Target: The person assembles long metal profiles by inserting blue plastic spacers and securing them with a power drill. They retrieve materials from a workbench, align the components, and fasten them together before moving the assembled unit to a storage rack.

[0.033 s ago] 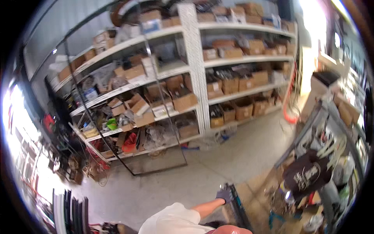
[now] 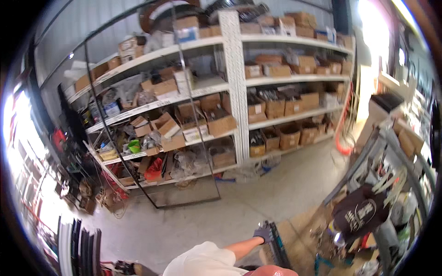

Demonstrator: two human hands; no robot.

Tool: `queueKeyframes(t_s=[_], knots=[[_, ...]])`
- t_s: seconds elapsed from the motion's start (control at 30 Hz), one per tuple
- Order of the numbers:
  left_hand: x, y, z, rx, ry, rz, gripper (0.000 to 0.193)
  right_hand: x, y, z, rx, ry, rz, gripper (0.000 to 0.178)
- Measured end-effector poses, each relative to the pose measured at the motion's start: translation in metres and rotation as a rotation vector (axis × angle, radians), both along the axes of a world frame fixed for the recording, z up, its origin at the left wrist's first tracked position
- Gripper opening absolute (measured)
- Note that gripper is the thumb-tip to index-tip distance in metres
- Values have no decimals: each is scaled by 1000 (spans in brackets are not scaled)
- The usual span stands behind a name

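Observation:
My left arm, in a white sleeve, reaches right from the lower edge. At its end, my left hand [image 2: 262, 234] wears a dark grey glove and is closed over the upper part of a long dark bar [image 2: 279, 250]. The bar slants down toward the lower edge and shows a teal strip along its side. Its lower end is cut off by the picture's edge. Small and partly turned away, the fingers show little detail. My right hand is out of the picture.
White shelving [image 2: 232, 83] loaded with cardboard boxes spans the back. A thin dark metal frame [image 2: 189, 203] stands before it. Upright profiles [image 2: 80, 248] are at lower left. On the right, a grey rack [image 2: 354, 158] carries a dark printed cloth [image 2: 361, 210]; an orange hose [image 2: 340, 145] hangs behind.
The view has shifted slightly, so the upper shelves sit a little lower in the picture. My left hand stays on the dark bar.

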State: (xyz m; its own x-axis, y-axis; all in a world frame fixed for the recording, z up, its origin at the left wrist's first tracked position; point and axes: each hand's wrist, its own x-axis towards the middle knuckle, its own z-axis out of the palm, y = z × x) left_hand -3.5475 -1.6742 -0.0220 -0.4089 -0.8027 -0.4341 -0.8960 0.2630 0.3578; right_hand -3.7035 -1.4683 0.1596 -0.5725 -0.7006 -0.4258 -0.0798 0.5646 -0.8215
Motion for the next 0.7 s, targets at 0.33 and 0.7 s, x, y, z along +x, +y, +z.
queueKeyframes(t_s=[0.33, 0.7], knots=[[165, 160, -25, -11, 92, 155, 76, -9, 16, 30, -163, -505, 159, 39], [292, 301, -28, 470, -331, -237, 60, -74, 221, -16, -481, -1269, -514, 33]])
